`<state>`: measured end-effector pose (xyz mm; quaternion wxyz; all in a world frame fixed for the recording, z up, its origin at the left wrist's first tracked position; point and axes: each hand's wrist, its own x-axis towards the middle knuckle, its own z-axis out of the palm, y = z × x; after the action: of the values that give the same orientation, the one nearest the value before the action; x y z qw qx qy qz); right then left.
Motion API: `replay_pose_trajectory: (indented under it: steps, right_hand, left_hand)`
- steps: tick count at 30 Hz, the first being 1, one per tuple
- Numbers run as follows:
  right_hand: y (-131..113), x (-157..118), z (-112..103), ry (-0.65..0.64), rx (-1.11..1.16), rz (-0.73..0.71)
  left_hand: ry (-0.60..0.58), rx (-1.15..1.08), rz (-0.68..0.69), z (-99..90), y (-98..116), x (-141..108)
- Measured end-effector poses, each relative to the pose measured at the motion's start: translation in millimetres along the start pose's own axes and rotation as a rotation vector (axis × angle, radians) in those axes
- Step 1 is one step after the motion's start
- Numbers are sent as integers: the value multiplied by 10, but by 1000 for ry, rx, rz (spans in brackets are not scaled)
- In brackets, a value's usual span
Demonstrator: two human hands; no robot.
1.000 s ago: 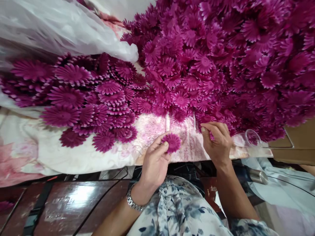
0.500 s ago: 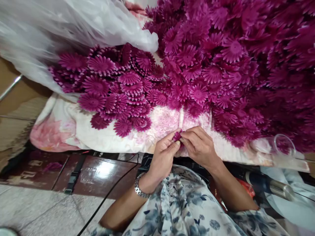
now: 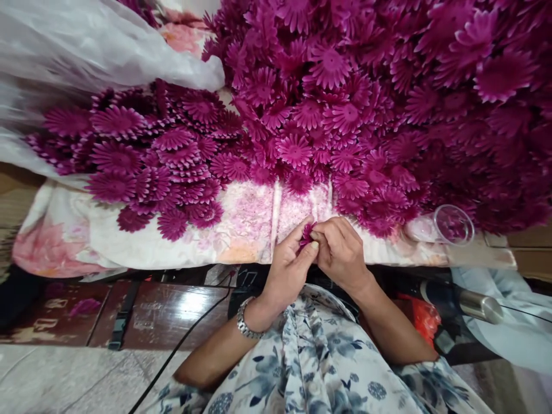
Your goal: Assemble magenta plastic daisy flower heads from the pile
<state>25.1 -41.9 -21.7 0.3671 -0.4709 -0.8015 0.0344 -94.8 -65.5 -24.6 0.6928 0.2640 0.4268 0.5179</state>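
Observation:
A small magenta artificial flower (image 3: 306,234) is pinched between my two hands, close to the front edge of the cloth-covered table. My left hand (image 3: 290,261) closes on its left side with thumb and fingers. From the right, my right hand (image 3: 342,250) has its fingertips pressed together at the flower; most of the bloom is hidden by the fingers. Beyond my hands spreads a large heap of loose magenta flowers (image 3: 330,66). To the left lie stacked magenta flowers (image 3: 116,158), nested in rows.
A clear plastic bag (image 3: 107,52) drapes over the left stacks. On the right edge lies a clear plastic cup (image 3: 453,225). A steel-ended flask (image 3: 480,306) and a red bag (image 3: 425,322) are below it. A brown bench (image 3: 164,313) and black cable (image 3: 194,333) sit lower left.
The view has shifted, so the table and flowers appear further left. Both hands stay together at the flower; the right fingers have curled in a little more.

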Motion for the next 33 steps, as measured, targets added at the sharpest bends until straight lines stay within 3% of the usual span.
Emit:
replay_pose_trajectory:
  steps: [6, 9, 13, 16, 20, 25, 30, 33]
  right_hand:
    - [39, 38, -178, -135, 175, 50]
    - [157, 96, -339, 4, 39, 76]
    - [512, 248, -599, 293, -359, 136]
    - [731, 327, -697, 261, -562, 236]
    - [664, 272, -615, 222, -641, 210]
    - [421, 166, -466, 250, -558, 65]
    - [587, 122, -443, 75, -533, 185]
    - [605, 99, -475, 94, -500, 180]
  left_hand:
    - [-71, 44, -33, -133, -1, 43]
    - [22, 1, -61, -173, 90, 58]
    - [92, -90, -94, -133, 205, 85]
    - [58, -123, -162, -66, 244, 116]
    - [49, -160, -218, -6, 242, 184]
    - [67, -159, -132, 60, 155, 272]
    - [113, -174, -88, 82, 107, 277]
    - [113, -188, -104, 69, 127, 261]
